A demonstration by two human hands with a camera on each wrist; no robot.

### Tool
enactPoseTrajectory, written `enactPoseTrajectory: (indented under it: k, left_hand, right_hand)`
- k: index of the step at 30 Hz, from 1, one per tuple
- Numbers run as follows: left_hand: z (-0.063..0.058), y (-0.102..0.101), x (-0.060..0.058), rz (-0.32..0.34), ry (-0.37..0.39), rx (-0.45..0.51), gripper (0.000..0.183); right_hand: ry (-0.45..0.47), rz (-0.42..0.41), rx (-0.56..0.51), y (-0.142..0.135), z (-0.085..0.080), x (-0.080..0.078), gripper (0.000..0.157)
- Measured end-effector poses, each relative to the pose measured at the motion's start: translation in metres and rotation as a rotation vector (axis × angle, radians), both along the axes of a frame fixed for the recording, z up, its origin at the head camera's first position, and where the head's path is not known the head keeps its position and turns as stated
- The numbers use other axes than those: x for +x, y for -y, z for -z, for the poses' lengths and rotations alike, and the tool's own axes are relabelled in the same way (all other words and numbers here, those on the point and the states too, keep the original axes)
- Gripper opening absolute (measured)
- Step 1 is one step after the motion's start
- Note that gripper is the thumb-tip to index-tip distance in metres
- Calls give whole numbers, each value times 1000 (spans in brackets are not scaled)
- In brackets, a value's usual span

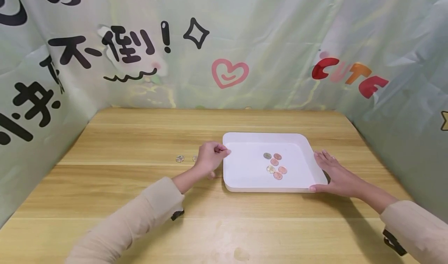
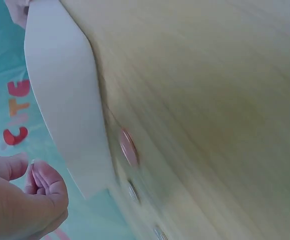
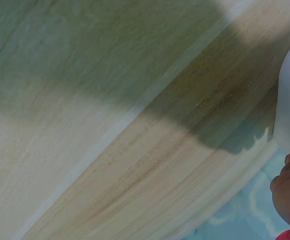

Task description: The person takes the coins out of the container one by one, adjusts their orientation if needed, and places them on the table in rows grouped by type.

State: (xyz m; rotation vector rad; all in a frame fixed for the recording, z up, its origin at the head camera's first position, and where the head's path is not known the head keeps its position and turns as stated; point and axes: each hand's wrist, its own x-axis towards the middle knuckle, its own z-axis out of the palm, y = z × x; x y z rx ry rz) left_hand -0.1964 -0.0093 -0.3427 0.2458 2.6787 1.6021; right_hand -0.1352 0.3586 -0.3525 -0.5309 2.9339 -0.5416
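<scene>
A white tray (image 1: 241, 178) lies on the wooden table with several coins (image 1: 274, 162) inside, mostly copper-coloured, with a silvery and a yellowish one. Over its left rim is my left hand (image 1: 211, 157), thumb and fingertips pinched together; a thin pale edge, like a coin (image 2: 33, 162), shows between them in the left wrist view. Under that hand a copper coin (image 2: 129, 147) rests on the table beside the tray wall. Two silvery coins (image 1: 180, 159) lie further left. At the tray's right front corner, my right hand (image 1: 337, 177) rests with extended fingers along the side and thumb at the front.
The wooden table (image 1: 140, 201) reaches back to a pale printed curtain (image 1: 280, 42) that also closes off both sides. A dark strap (image 1: 177, 214) shows under the left sleeve, another (image 1: 393, 241) under the right.
</scene>
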Motion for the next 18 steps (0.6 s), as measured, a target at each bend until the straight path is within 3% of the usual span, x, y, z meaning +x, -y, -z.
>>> enactPoseTrajectory:
  k: [9,18]
  left_hand:
    - [0,-39,5,89,-35,54,11]
    - [8,-77,8,113,-16,89,9]
  right_hand:
    - [8,4,-4,0,0,0,109]
    - [15,14,-9,1,0,0,109]
